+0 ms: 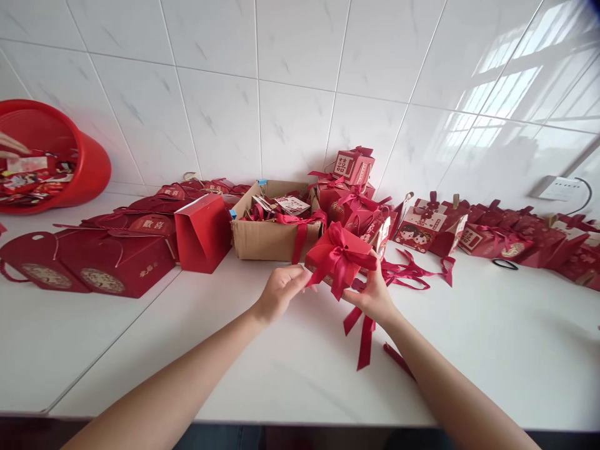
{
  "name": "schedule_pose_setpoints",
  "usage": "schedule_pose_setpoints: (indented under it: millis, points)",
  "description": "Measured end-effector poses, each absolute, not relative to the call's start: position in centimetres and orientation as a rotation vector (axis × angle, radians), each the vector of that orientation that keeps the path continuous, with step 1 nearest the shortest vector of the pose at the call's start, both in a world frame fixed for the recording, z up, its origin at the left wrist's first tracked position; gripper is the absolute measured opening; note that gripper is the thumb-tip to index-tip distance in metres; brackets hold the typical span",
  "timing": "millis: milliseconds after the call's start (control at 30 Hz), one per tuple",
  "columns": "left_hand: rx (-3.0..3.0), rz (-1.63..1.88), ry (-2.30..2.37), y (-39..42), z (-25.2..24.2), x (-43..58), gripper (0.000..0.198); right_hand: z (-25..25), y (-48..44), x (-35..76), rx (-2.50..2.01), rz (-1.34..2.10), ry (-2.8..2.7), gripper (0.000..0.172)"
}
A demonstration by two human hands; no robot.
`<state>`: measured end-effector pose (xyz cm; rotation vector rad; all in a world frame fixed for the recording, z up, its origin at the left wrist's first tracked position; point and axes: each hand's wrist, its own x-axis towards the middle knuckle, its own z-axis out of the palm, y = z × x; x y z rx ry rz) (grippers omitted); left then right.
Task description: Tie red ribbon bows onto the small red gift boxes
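A red gift box [319,253] with a ribbon bow [340,253] tied on top is held above the white table, tilted toward me. My left hand [284,290] is closed at its left edge, thumb and fingers by a hanging ribbon tail; whether they pinch the tail too, I cannot tell. My right hand [372,294] grips the box's right side, thumb in front. Below the right hand hang loose ribbon ends [364,337]. Just behind the held box stands a cardboard carton [267,240] with cards and ribbons inside.
Several red gift boxes [117,250] line the left, with a plain red box [204,234] beside the carton. More boxes [354,165] are stacked behind and along the right. Loose ribbons [412,272] lie on the table. Another person's hand [12,145] reaches into a red bucket [96,162].
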<state>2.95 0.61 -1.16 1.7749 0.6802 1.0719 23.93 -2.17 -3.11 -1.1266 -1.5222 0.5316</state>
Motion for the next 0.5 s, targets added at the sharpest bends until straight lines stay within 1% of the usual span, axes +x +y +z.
schedule_pose_setpoints:
  millis: [100, 300, 500]
  points:
    - [1.758, 1.077, 0.709, 0.4, -0.8, 2.9, 0.026, -2.9, -2.2, 23.8, -1.138, 0.502, -1.525, 0.086]
    - [1.432, 1.376, 0.738, 2.2, -0.2, 2.1, 0.023, -2.8, -2.5, 23.7, -1.155, 0.5, -1.561, 0.085]
    - [1.292, 1.412, 0.84, 3.4, -0.7, 1.9, 0.021, -2.4, -2.6, 23.4, -1.128, 0.552, -1.56, 0.084]
